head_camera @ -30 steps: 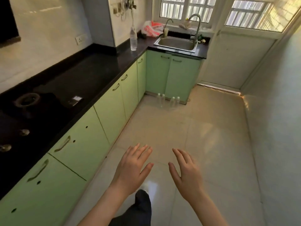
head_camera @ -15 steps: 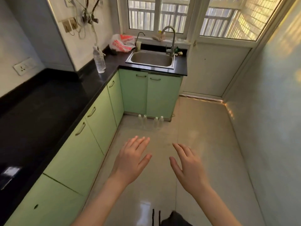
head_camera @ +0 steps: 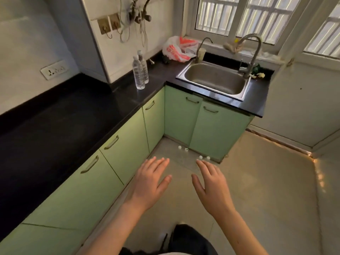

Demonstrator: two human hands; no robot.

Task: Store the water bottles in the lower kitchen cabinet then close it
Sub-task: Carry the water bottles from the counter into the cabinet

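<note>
Several small clear water bottles [head_camera: 186, 153] stand on the floor in front of the green cabinet under the sink, seen from above with white caps showing. That cabinet's two doors [head_camera: 217, 129] are closed. Two taller water bottles [head_camera: 139, 73] stand on the black counter near the corner. My left hand [head_camera: 150, 183] and my right hand [head_camera: 211, 184] hover in front of me above the floor, fingers straight and spread, palms down, holding nothing. Both hands are short of the floor bottles.
A black L-shaped counter [head_camera: 64, 122] runs along the left over closed green cabinet doors [head_camera: 82, 190]. A steel sink [head_camera: 215, 79] with a tall faucet sits under the window, with a plastic bag [head_camera: 179, 49] beside it. The tiled floor [head_camera: 257, 190] stretches to the right.
The view has moved closer to the sink cabinet and the floor bottles. Both hands stay open and held out in front.
</note>
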